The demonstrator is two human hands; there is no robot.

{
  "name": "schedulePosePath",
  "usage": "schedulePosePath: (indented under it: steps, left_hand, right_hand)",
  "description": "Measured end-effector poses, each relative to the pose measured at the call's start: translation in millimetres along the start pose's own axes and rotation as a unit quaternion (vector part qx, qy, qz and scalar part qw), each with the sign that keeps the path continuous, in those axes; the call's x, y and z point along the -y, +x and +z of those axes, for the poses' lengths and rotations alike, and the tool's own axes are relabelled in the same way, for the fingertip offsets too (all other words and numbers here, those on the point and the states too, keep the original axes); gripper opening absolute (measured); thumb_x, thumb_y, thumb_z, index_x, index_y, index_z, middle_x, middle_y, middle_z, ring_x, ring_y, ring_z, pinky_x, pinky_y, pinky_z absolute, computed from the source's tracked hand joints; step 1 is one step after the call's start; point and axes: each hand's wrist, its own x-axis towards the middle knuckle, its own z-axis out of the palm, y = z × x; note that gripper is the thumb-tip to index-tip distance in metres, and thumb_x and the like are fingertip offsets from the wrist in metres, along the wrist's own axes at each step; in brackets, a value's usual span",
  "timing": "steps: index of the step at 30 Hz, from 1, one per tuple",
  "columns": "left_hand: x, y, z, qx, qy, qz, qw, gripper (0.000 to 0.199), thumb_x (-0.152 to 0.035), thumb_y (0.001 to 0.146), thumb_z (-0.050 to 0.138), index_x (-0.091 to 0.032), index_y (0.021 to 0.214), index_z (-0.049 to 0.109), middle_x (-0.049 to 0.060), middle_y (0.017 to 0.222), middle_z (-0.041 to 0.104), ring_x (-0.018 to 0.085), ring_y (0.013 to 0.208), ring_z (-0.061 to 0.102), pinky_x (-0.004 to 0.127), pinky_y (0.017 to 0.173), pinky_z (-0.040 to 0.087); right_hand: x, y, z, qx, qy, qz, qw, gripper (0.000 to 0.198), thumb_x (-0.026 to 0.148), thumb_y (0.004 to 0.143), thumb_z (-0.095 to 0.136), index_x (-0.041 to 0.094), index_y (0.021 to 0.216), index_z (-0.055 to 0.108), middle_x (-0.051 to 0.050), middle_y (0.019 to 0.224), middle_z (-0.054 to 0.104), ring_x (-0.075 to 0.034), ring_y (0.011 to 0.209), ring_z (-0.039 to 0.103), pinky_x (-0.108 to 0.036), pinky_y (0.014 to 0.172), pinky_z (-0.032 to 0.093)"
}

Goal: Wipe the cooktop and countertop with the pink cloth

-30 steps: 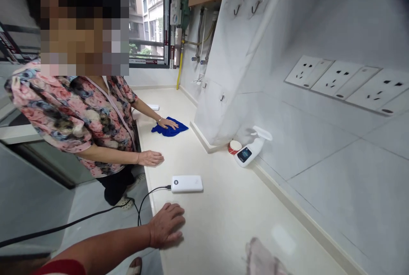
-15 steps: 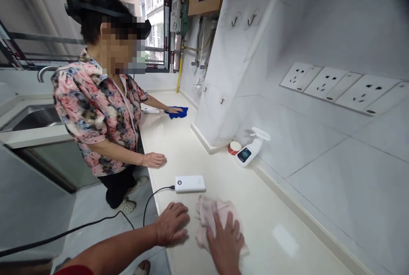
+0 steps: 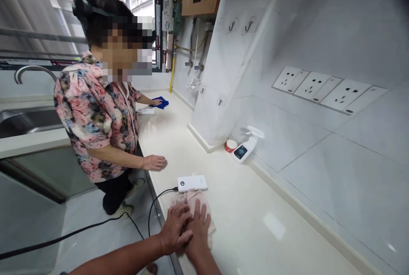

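A pale pink cloth (image 3: 204, 207) lies crumpled on the cream counter, close to its front edge. On top of it my right hand (image 3: 197, 228) rests flat, fingers stretched out. My left hand (image 3: 174, 229) sits right beside it, over the cloth's near-left part, its fingers loosely bent and apart. The thumb of the left hand meets the right hand. Just beyond the cloth is a white power bank (image 3: 192, 183) with a black cable (image 3: 159, 194) plugged into its left end; the cloth's far edge reaches up to it.
A co-worker (image 3: 96, 117) stands at the left, one hand on a blue cloth (image 3: 160, 103), the other on the counter (image 3: 249, 207). A white spray bottle (image 3: 247, 145) and a red-and-white round container (image 3: 230, 145) stand by the wall. A sink (image 3: 28, 117) lies far left.
My right hand has slid left with the pink cloth and now sits against my left hand. The co-worker's blue cloth has shifted left in view, as has the camera's view slightly.
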Motion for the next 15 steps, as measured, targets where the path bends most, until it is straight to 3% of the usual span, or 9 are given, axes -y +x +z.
schedulePosePath:
  steps: [3, 6, 11, 15]
  left_hand:
    - [-4.1, -18.3, -6.6, -0.042, -0.022, -0.07, 0.996, 0.039, -0.05, 0.098, 0.043, -0.025, 0.124, 0.058, 0.012, 0.134, 0.053, 0.032, 0.127, 0.046, 0.054, 0.104, 0.041]
    - [-2.8, -24.7, -20.9, -0.045, -0.046, -0.099, 0.993, 0.03, -0.042, 0.1, 0.042, -0.024, 0.113, 0.062, 0.011, 0.124, 0.057, 0.028, 0.117, 0.051, 0.05, 0.1, 0.044]
    - [5.0, -7.6, -40.3, 0.001, -0.042, -0.04, 0.998, 0.022, -0.029, 0.097, 0.043, -0.022, 0.099, 0.064, 0.008, 0.11, 0.06, 0.024, 0.105, 0.052, 0.046, 0.096, 0.045]
    - [11.0, 8.2, -26.1, 0.032, -0.032, 0.025, 0.999, 0.019, -0.028, 0.094, 0.047, -0.022, 0.098, 0.064, 0.009, 0.112, 0.059, 0.025, 0.106, 0.051, 0.043, 0.088, 0.045]
  right_hand:
    - [16.0, -14.1, -1.2, -0.005, 0.011, -0.033, 0.999, 0.052, 0.044, 0.096, 0.052, 0.036, 0.148, 0.049, -0.015, 0.165, 0.026, -0.046, 0.15, 0.021, -0.071, 0.113, 0.021]
    - [27.8, -29.8, -1.3, -0.033, 0.015, -0.052, 0.998, 0.058, 0.046, 0.095, 0.055, 0.033, 0.151, 0.046, -0.014, 0.165, 0.027, -0.044, 0.151, 0.021, -0.069, 0.114, 0.023]
    - [32.0, -50.1, 6.2, -0.062, 0.011, -0.017, 0.998, 0.06, 0.053, 0.088, 0.062, 0.031, 0.143, 0.056, -0.012, 0.161, 0.036, -0.041, 0.147, 0.032, -0.065, 0.111, 0.033]
    - [9.7, -83.2, 17.1, -0.084, -0.026, -0.004, 0.996, 0.065, 0.049, 0.077, 0.073, 0.039, 0.139, 0.059, -0.008, 0.157, 0.042, -0.043, 0.142, 0.04, -0.065, 0.103, 0.042]
